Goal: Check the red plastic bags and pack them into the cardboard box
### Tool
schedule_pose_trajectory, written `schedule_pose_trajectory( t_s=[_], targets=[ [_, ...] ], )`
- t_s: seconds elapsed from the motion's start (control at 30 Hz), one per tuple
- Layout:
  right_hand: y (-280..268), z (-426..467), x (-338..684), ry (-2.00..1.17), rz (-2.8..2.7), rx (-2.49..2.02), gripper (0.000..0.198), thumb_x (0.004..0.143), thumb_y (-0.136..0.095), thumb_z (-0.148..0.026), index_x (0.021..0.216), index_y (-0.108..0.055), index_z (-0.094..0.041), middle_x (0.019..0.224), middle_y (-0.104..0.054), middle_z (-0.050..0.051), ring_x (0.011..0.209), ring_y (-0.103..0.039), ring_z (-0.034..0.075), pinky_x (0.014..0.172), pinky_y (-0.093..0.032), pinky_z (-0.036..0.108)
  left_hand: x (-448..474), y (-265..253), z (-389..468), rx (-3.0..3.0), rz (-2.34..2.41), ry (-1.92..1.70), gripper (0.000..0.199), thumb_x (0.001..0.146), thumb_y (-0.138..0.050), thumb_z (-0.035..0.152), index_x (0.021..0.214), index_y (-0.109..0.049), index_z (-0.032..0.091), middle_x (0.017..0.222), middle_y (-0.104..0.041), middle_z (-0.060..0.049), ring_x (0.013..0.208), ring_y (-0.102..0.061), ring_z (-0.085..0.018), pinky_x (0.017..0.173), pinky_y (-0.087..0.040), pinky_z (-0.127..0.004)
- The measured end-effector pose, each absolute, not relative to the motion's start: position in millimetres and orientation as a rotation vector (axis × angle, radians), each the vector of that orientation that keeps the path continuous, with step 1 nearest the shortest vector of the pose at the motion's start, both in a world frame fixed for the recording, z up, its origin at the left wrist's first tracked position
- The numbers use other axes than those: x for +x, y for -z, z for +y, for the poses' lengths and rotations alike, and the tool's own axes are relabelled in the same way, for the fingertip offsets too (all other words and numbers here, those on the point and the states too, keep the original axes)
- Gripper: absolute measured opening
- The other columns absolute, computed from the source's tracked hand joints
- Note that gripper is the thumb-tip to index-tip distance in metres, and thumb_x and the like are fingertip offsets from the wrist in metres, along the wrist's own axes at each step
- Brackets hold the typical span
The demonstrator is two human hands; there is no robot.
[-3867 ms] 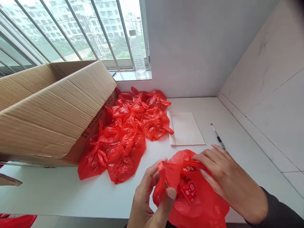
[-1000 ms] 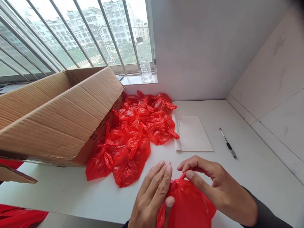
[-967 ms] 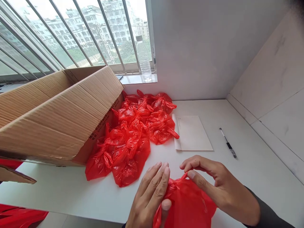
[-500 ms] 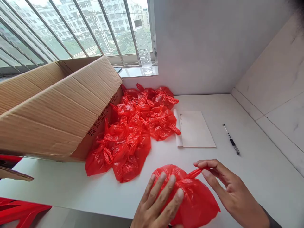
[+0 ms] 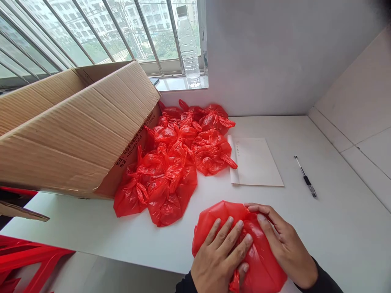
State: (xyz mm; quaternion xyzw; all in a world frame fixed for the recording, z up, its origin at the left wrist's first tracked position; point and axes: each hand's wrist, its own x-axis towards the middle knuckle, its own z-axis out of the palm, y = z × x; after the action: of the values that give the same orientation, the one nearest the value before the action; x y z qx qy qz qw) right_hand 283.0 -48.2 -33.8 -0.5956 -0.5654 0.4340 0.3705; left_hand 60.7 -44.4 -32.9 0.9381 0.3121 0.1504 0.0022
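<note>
A knotted red plastic bag [image 5: 262, 260], puffed up with something inside that I cannot make out, lies near the table's front edge. My left hand [image 5: 222, 248] rests flat on top of it with the fingers spread. A twisted end of the bag pokes out by the left thumb. On the right side, my right hand [image 5: 279, 236] grips the bag's far edge, fingers bent and thumb on the plastic. Several more tied red bags [image 5: 171, 175] are heaped together on the table, against the cardboard box.
A large open cardboard box [image 5: 76, 134] leans on the left of the white table [image 5: 100, 232]. Beyond my hands lie a notepad [image 5: 259, 162] and a pen [image 5: 305, 177]. A clear bottle [image 5: 188, 53] stands on the windowsill. Red stools [image 5: 30, 260] show below, at lower left.
My right hand has let go of the bag's twisted handle and moved onto its edge. The bag has turned, its handle now near my left thumb. The view has shifted slightly.
</note>
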Motion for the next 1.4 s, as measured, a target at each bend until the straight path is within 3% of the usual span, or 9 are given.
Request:
schedule_pose_trajectory(
  t_s=[0.13,0.33,0.6,0.73,0.93,1.07,1.2,1.27,1.4],
  targets=[
    [35.5,-56.6,273.9,-0.964,-1.629,-1.435,0.035,0.108,-0.039,-0.034,0.142,-0.044,-0.034,0.152,-0.047,-0.002,0.142,-0.041,0.015,0.118,-0.036,0.031,63.7,39.3,-46.3,2.860,0.988,-0.420,0.058,0.099,-0.051,0.036,0.155,-0.040,0.024,0.163,-0.035,-0.003,0.149,-0.036,-0.027,0.119,-0.039,-0.047],
    [69.2,-53.8,270.4,-0.589,-1.931,-1.453,0.051,0.107,-0.034,-0.024,0.157,-0.026,-0.031,0.158,-0.040,0.002,0.147,-0.033,0.021,0.121,-0.034,0.050,65.6,39.0,-46.7,2.823,1.001,-0.440,0.059,0.100,-0.048,0.034,0.157,-0.036,0.020,0.163,-0.034,-0.005,0.150,-0.034,-0.027,0.121,-0.036,-0.047],
    [78.5,-43.2,288.0,-0.432,-1.903,-1.583,0.055,0.107,-0.038,-0.032,0.160,-0.022,-0.030,0.158,-0.042,0.004,0.149,-0.032,0.026,0.125,-0.015,0.064,41.8,24.1,-45.4,2.880,1.048,-0.677,0.058,0.108,-0.018,0.040,0.156,-0.036,0.013,0.162,-0.036,-0.013,0.153,-0.026,-0.031,0.117,-0.041,-0.044],
    [60.9,-41.5,298.1,-0.612,-1.663,-1.594,0.051,0.108,-0.031,-0.038,0.158,-0.028,-0.033,0.161,-0.035,-0.001,0.154,-0.017,0.027,0.126,-0.009,0.063,20.9,15.5,-48.4,2.813,1.242,-0.616,0.054,0.107,-0.026,0.028,0.158,-0.032,0.012,0.161,-0.038,-0.015,0.152,-0.030,-0.029,0.119,-0.039,-0.043],
    [55.9,-38.3,298.2,-0.656,-1.560,-1.654,0.052,0.107,-0.036,-0.040,0.159,-0.028,-0.034,0.166,-0.025,-0.001,0.154,-0.005,0.030,0.124,-0.016,0.064,23.2,5.9,-48.0,2.851,1.242,-0.636,0.058,0.094,-0.051,0.015,0.152,-0.043,0.016,0.160,-0.037,-0.016,0.150,-0.033,-0.035,0.118,-0.038,-0.051],
    [59.4,-39.0,295.7,-0.666,-1.513,-1.618,0.051,0.106,-0.037,-0.041,0.156,-0.032,-0.033,0.161,-0.036,0.001,0.153,-0.017,0.029,0.123,-0.021,0.064,45.7,0.0,-34.3,2.896,0.992,-0.533,0.054,0.087,-0.055,0.010,0.141,-0.052,0.011,0.120,-0.069,-0.012,0.119,-0.061,-0.029,0.114,-0.042,-0.052],
    [63.8,-40.0,300.3,-0.680,-1.385,-1.681,0.049,0.104,-0.039,-0.048,0.152,-0.040,-0.036,0.161,-0.036,0.001,0.151,-0.027,0.031,0.119,-0.031,0.064,57.2,-5.6,-21.6,2.685,1.126,-0.543,0.025,0.078,-0.050,0.005,0.096,-0.063,0.018,0.074,-0.062,-0.004,0.067,-0.058,-0.020,0.071,-0.056,-0.039],
    [65.7,-39.8,302.1,-0.699,-1.319,-1.694,0.049,0.103,-0.040,-0.050,0.150,-0.042,-0.035,0.160,-0.038,0.001,0.150,-0.029,0.030,0.119,-0.033,0.061,55.2,-10.9,-13.8,2.551,1.276,-0.658,0.021,0.080,-0.048,0.005,0.091,-0.058,0.020,0.072,-0.059,-0.002,0.062,-0.056,-0.018,0.055,-0.048,-0.030],
    [68.4,-38.3,301.3,-0.726,-1.253,-1.683,0.048,0.103,-0.043,-0.050,0.147,-0.046,-0.033,0.157,-0.043,0.003,0.148,-0.033,0.029,0.120,-0.033,0.057,46.2,-19.8,11.2,2.225,1.622,-1.116,0.015,0.093,-0.057,0.014,0.106,-0.058,0.020,0.085,-0.063,-0.001,0.074,-0.064,-0.013,0.067,-0.054,-0.022]
  ],
)
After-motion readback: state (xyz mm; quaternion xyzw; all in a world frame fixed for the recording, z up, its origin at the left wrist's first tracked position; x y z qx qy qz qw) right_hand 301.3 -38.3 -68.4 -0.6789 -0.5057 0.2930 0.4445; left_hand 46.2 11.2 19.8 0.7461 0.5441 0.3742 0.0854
